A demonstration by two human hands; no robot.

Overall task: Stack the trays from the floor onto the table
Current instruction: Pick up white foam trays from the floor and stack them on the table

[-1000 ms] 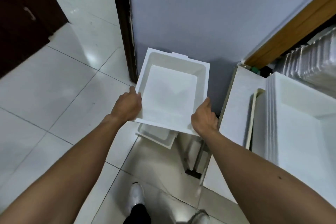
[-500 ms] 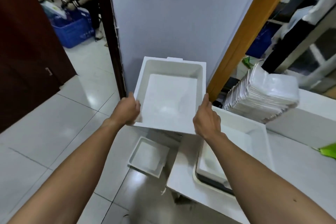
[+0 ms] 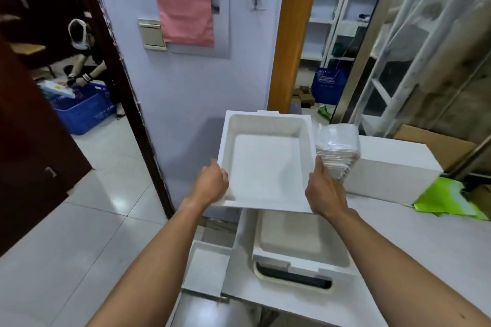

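White tray [image 3: 265, 167] held in the air, left hand [image 3: 211, 184] gripping its 9 o'clock rim, right hand [image 3: 325, 191] its 3 o'clock rim, tray stack [image 3: 300, 249] on table [image 3: 411, 260] at 6 o'clock, open floor [image 3: 93, 220] at 9 o'clock

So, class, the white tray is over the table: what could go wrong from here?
The left hand and right hand grip the held tray only at its near corners; its far end might dip. The right hand is beside the clear plastic stack and could knock it. The tray stack sits near the table corner; a crooked landing could shove it off.
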